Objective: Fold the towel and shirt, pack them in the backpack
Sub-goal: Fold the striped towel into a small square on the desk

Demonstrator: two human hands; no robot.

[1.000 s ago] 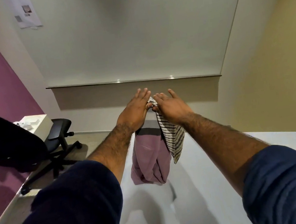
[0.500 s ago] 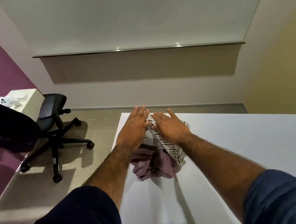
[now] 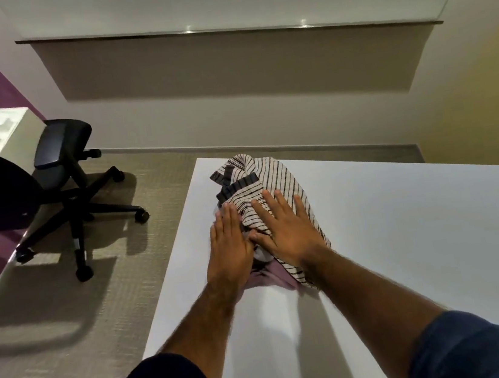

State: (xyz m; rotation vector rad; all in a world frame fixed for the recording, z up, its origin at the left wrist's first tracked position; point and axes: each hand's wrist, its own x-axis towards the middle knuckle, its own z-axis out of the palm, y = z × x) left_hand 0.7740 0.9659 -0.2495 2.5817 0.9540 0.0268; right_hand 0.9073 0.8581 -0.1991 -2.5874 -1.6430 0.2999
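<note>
Left hand (image 3: 230, 248): flat and open, fingers together, palm down on the left edge of the cloth pile; grasping nothing.
Right hand (image 3: 285, 231): flat and spread wide, palm pressing the striped cloth, thumb touching the left hand; grasping nothing.
Striped cloth (image 3: 260, 181): white with thin dark lines and dark bands at one end, bunched on top of the pile, reaching beyond the fingertips toward the table's far edge; towel or shirt, cannot tell which.
Mauve cloth (image 3: 274, 276): under the striped cloth, only a crumpled edge showing below the wrists; again cannot tell which garment.
Table (image 3: 423, 245): white; the pile sits near its far left corner, close to the left edge.
Backpack: not in view anywhere around the table.
Chair (image 3: 64, 168): black office chair on the carpet, well apart from the table, to its left.
Progress: early, by the look of it. Both cloths down on the table but rumpled and stacked together, no neat fold visible.
Left to do: likely separating the two, spreading each flat, folding each, then packing both.
</note>
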